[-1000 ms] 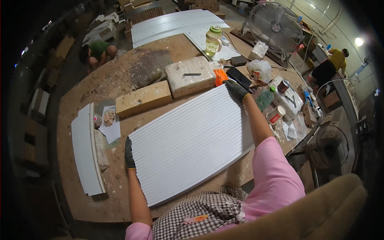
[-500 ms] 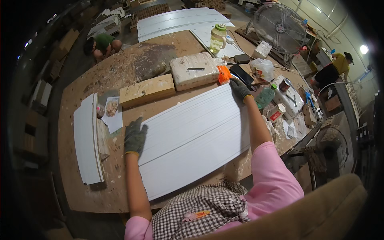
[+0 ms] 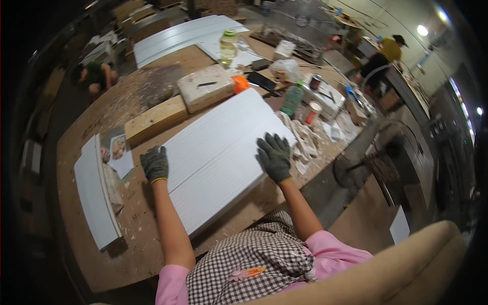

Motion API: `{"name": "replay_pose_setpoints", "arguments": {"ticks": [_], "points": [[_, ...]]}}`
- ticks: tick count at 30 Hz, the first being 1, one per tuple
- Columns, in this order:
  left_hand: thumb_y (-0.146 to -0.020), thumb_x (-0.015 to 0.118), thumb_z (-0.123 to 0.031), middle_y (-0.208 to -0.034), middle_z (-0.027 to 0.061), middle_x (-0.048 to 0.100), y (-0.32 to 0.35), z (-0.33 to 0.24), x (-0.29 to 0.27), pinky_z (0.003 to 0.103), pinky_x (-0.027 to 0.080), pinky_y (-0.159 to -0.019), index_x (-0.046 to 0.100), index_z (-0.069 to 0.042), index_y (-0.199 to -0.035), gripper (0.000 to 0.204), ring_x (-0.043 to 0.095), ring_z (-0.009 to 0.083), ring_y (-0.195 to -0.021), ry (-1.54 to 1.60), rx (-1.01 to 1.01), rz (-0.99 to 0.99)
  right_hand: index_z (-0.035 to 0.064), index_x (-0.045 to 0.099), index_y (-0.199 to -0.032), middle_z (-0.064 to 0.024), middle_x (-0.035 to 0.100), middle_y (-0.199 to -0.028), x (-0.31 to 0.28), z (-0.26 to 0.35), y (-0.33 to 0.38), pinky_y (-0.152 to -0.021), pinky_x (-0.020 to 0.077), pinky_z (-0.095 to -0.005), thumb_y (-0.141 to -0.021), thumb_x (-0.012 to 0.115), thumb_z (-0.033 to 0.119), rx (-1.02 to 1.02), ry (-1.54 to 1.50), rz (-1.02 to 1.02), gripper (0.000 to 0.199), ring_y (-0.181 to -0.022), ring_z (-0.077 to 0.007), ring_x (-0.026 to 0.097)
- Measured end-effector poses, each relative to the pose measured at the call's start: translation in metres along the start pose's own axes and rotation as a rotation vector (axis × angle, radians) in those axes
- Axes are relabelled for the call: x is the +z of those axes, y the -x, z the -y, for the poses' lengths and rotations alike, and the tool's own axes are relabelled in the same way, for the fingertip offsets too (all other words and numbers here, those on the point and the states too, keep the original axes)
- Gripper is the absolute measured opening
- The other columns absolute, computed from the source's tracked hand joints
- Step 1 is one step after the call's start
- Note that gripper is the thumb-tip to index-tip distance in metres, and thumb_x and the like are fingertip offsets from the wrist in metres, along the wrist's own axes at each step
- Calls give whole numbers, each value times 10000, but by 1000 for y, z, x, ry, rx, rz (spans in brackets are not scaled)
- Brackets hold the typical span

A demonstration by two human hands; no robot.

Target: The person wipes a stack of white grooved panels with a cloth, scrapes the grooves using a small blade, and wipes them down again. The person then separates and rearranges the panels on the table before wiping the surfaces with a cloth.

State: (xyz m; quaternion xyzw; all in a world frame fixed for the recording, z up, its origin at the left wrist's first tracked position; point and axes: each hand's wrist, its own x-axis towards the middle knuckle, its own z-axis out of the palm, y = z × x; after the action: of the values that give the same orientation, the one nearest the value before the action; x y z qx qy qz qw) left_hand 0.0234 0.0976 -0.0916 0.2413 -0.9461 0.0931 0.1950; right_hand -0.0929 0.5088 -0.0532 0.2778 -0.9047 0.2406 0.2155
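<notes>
2 hands: left hand (image 3: 154,163) in a dark glove lies flat, fingers spread, at the panel's 9 o'clock edge; right hand (image 3: 274,156) lies flat on its 3 o'clock edge, grasping nothing.
Panel: white ribbed panel (image 3: 216,152), long and rectangular, lies slantwise across the dusty wooden surface (image 3: 132,244).
Risk: smooth panel may slide toward the green bottle (image 3: 293,99) at 1 o'clock if pushed unevenly.
Neighbours: wooden block (image 3: 152,119) and pale foam slab (image 3: 206,87) at 12 o'clock.

panel (image 3: 218,157) lies on the table (image 3: 137,244), block (image 3: 155,118) behind it, bottle (image 3: 293,99) right.
</notes>
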Motion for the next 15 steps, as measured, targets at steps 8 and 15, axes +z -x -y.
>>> {"name": "replay_pose_setpoints", "arguments": {"ticks": [8,15], "points": [[-957,415,-356,-921,140,669,-5,-8,-12,467,407,-902,651,-138,-1065,339,625,305,-894,81,-27,13,207,668,-1158,-109,585,-1296,3,-9,4,-1122,226,-475,-862,573,307,50,2,-26,326,-1255,-320,478],[-953,431,-324,-960,125,662,-2,-7,-9,476,380,-965,633,-123,-1076,311,615,301,-931,84,-18,15,188,696,-1087,-125,619,-1237,0,-6,5,-1106,255,-482,-849,580,281,64,-64,-100,281,-1221,-337,504]]}}
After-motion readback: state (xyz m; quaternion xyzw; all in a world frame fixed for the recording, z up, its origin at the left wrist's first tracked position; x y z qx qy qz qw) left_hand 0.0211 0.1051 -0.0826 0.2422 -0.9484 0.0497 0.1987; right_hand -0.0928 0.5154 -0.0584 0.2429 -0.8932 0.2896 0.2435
